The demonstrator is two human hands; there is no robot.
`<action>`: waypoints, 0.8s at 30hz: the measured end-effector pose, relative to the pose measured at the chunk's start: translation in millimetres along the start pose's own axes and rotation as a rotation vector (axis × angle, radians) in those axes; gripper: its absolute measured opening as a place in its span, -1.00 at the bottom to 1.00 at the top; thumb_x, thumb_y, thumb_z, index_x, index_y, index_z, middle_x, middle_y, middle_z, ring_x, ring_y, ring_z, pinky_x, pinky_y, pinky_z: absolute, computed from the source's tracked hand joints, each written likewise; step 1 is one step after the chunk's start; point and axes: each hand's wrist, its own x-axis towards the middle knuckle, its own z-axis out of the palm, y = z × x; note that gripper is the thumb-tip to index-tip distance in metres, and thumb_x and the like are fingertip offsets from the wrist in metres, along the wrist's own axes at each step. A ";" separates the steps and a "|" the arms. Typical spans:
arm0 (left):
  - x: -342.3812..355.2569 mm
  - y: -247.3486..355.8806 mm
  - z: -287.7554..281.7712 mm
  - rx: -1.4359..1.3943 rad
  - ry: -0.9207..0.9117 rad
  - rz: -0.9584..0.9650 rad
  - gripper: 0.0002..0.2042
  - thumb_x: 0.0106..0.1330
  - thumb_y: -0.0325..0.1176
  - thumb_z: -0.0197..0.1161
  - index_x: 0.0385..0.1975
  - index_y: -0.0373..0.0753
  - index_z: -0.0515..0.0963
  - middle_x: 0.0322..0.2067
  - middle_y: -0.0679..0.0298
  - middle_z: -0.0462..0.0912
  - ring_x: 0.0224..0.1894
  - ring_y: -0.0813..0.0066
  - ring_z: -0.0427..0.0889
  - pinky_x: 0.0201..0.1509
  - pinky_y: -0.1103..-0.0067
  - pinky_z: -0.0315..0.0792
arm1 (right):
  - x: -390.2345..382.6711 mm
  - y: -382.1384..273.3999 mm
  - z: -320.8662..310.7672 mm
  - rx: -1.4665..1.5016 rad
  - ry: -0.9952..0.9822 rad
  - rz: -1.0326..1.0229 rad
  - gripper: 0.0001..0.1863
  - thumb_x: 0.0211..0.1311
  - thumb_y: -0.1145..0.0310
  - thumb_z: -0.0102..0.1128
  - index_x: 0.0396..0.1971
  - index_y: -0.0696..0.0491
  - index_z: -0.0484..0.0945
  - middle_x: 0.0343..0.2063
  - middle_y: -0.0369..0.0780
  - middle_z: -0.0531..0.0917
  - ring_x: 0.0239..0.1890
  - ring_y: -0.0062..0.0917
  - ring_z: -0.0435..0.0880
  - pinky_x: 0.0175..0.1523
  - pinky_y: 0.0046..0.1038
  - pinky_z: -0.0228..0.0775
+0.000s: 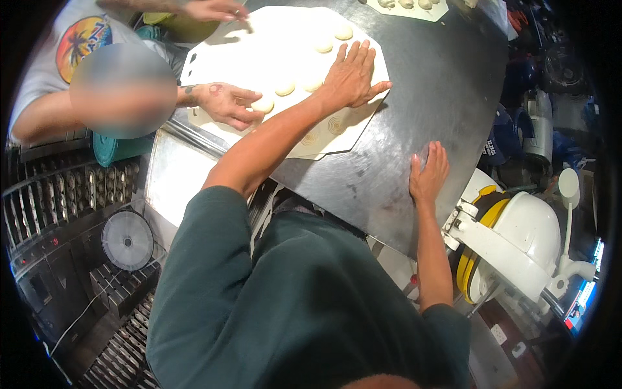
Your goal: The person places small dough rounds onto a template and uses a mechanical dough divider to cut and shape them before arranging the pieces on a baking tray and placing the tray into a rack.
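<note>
My left hand (350,76) lies palm down with its fingers stretched out over the right part of a white board (295,39). Whether dough is under the palm is hidden. Pale round dough pieces (284,87) sit on the board around it, two of them just beyond my fingertips. Toward the board's near edge, ring-shaped marks (337,125) show on its surface. My right hand (429,174) rests open on the bare metal table (421,97), apart from the board, holding nothing.
At the left, a co-worker's hand (228,106) touches a dough piece; the other hand (217,11) hovers over the board's far edge. Another white board (414,9) with small dough pieces lies at the far side. A white and yellow machine (518,233) stands close by my right arm.
</note>
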 end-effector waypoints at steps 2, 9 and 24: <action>-1.9 -6.9 19.5 -0.020 -0.070 -0.001 -0.14 0.42 0.28 0.02 0.27 -0.57 0.29 0.34 -0.25 0.30 0.38 -0.14 0.29 0.46 0.06 0.12 | -0.7 3.4 0.7 -0.014 0.001 -0.003 -0.32 0.41 0.03 0.11 0.40 0.09 0.30 0.45 -0.07 0.29 0.52 -0.15 0.14 0.59 -0.06 -0.16; 29.6 -19.8 -1.0 0.037 -0.135 -0.089 -0.14 0.42 0.28 0.01 0.29 -0.55 0.29 0.36 -0.27 0.28 0.42 -0.11 0.22 0.49 0.07 0.10 | -1.1 6.3 -0.7 0.010 -0.016 0.021 -0.32 0.43 0.02 0.09 0.41 0.08 0.29 0.46 -0.07 0.27 0.53 -0.17 0.10 0.60 -0.06 -0.20; -94.8 175.4 -12.1 -0.578 -0.329 0.115 -0.28 0.37 0.04 0.22 0.34 -0.43 0.31 0.39 -0.18 0.27 0.46 -0.16 0.23 0.53 0.04 0.07 | -3.3 7.5 -3.6 0.070 0.063 0.013 -0.42 0.43 0.12 0.08 0.34 0.10 0.38 0.42 -0.09 0.36 0.51 -0.19 0.18 0.58 -0.06 -0.13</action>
